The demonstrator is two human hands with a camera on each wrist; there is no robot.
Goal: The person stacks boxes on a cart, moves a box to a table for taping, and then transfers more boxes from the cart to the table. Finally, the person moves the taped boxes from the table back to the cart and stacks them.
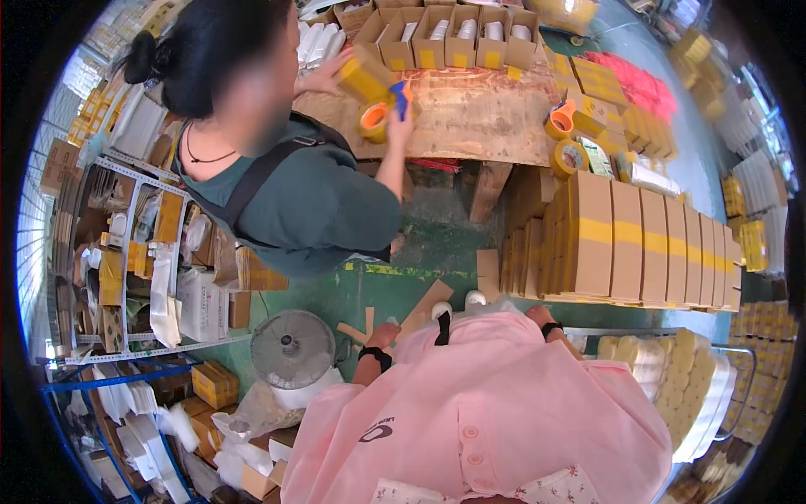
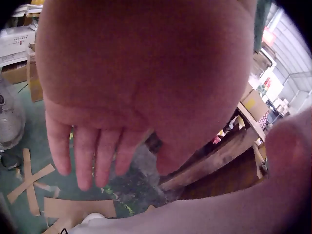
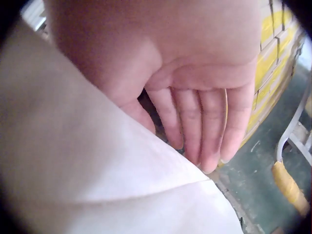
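The left hand (image 2: 141, 92) and right hand (image 3: 195, 83) hang apart, fingers extended, beside the pink shirt (image 1: 478, 361); taped cartons (image 1: 625, 210) stand by the near right corner of the table (image 1: 470, 113).

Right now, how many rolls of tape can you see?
3. One roll is beside the other person's hand, a second roll is near the right edge of the table, and a third roll is just below it in the head view. More may be hidden.

Stacked taped cartons (image 1: 627, 252) and tape dispensers (image 1: 567, 110) show a packing workshop.
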